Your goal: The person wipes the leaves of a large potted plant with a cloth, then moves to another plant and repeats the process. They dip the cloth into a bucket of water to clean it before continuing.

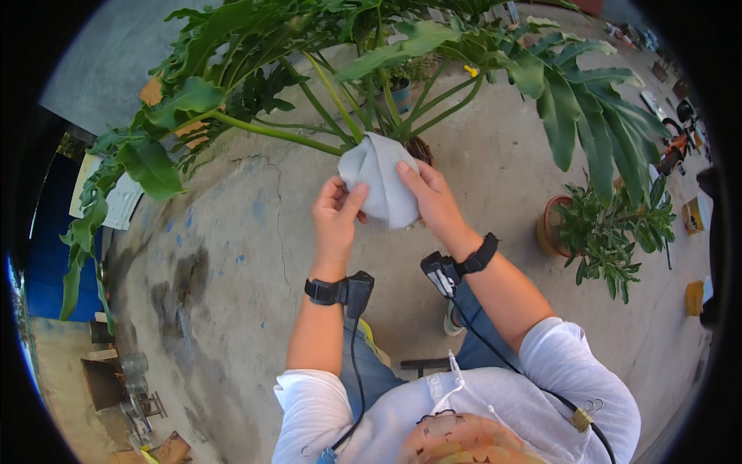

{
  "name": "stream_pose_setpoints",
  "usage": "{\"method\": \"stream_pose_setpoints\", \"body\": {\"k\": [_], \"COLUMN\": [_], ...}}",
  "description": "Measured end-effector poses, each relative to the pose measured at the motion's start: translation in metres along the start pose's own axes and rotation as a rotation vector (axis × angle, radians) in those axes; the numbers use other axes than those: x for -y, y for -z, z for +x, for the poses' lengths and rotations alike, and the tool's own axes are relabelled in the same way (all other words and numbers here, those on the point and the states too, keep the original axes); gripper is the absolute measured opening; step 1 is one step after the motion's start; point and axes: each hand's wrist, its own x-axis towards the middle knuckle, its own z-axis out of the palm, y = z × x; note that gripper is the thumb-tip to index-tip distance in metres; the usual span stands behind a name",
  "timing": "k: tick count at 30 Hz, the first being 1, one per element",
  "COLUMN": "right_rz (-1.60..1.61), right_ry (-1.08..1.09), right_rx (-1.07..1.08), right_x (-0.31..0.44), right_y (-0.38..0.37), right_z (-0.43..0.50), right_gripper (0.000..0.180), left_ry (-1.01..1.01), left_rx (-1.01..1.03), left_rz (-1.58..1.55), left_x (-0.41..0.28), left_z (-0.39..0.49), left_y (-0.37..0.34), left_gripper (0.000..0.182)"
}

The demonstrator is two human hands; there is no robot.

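A light grey cloth (pixel 379 182), folded with creases, is held between my two hands. My left hand (pixel 341 200) grips its left edge, thumb on top and fingers curled beneath. On the upper right side, my right hand (pixel 426 188) pinches it with the thumb on the near face. Just beyond the cloth spreads a large split-leaf philodendron (pixel 307 95) with long green stalks. Its brown pot (pixel 421 149) is mostly hidden behind the cloth and my right hand. A black strapped device sits on each wrist, with a cable running from it.
A smaller leafy plant in a terracotta pot (pixel 555 226) stands to the right. Yellow buckets (pixel 694 214) and a motorbike (pixel 675 148) are farther right. Glass jars (pixel 135 364) and a small wooden stool (pixel 174 448) lie at lower left. The concrete floor (pixel 232 272) is cracked and stained.
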Motion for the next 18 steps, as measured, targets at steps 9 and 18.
{"method": "stream_pose_setpoints", "body": {"k": [9, 18], "right_rz": [-0.127, -0.338], "right_ry": [0.186, -0.009], "right_rx": [-0.118, 0.021], "right_x": [0.001, -0.025], "right_y": [0.027, 0.007], "right_z": [0.014, 0.018], "right_gripper": [0.024, 0.047], "left_ry": [-0.248, -0.198], "left_rx": [-0.059, -0.128], "left_rz": [-0.076, -0.212], "left_x": [-0.020, 0.016], "left_z": [0.005, 0.019], "left_y": [-0.036, 0.000], "left_gripper": [0.020, 0.019]}}
